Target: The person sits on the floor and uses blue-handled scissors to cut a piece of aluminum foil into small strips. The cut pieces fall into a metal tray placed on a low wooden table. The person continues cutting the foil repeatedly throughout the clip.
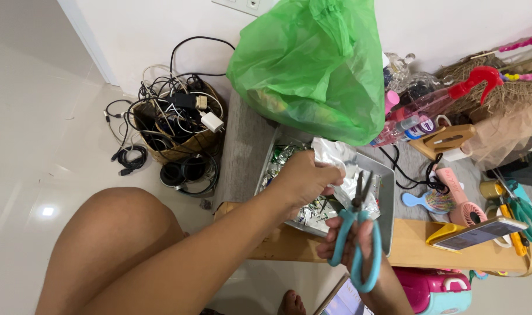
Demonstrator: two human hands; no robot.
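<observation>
Foil (336, 156) pinched in left hand (305, 178) above the gray tray (387, 201), its loose edge hanging down-right toward scissors (359, 233) gripped shut-fisted by right hand (359, 248), blades slightly parted, pointing up at the foil. Behind the tray, green bag (312, 64); left of the tray, basket of cables (172, 125).

- One pair of teal scissors (356, 242) is being held over the bench.
- One grey tray (386, 201) is being used for foil scraps.
- One green plastic bag (312, 64) is being kept beside it.
- One basket of cables (175, 125) is being kept on the floor.
- Two hands are being seen: left hand (304, 175), right hand (350, 242).
</observation>
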